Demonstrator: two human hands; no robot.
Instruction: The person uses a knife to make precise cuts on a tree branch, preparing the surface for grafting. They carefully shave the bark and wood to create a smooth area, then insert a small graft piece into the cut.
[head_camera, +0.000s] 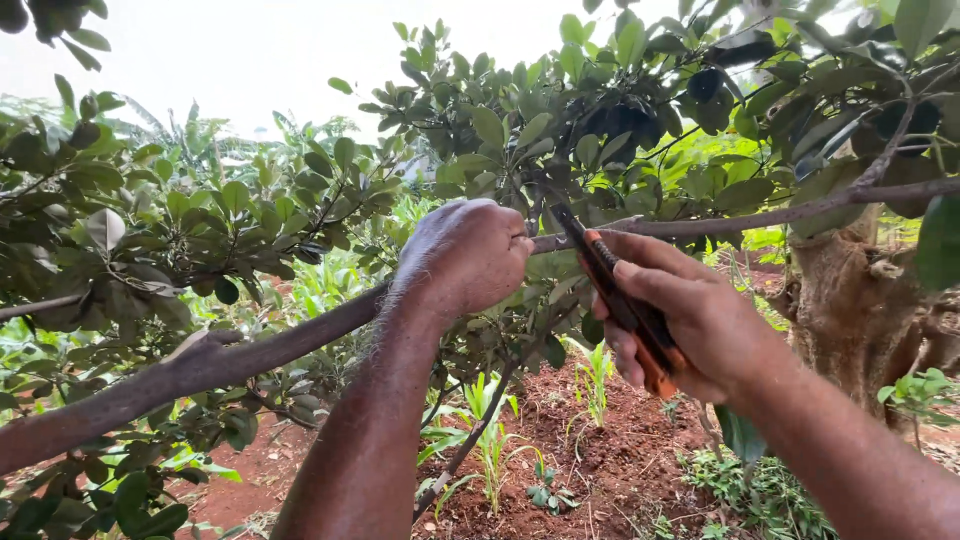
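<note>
Clamping the branch (300, 345) in my left hand (465, 255), right hand (690, 325) wrapped round the pruner (620, 300), blades at twelve o'clock on the wood; a slip could nick my left knuckles just beside.

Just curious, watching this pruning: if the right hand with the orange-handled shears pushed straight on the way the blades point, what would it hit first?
Probably the thin branch: the pruning shears in the right hand already reach it, beside the left hand. Depth is uncertain.

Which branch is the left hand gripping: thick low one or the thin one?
The thin branch running right toward the trunk. The left hand closes on it; the thick branch passes lower left, ungripped.
</note>
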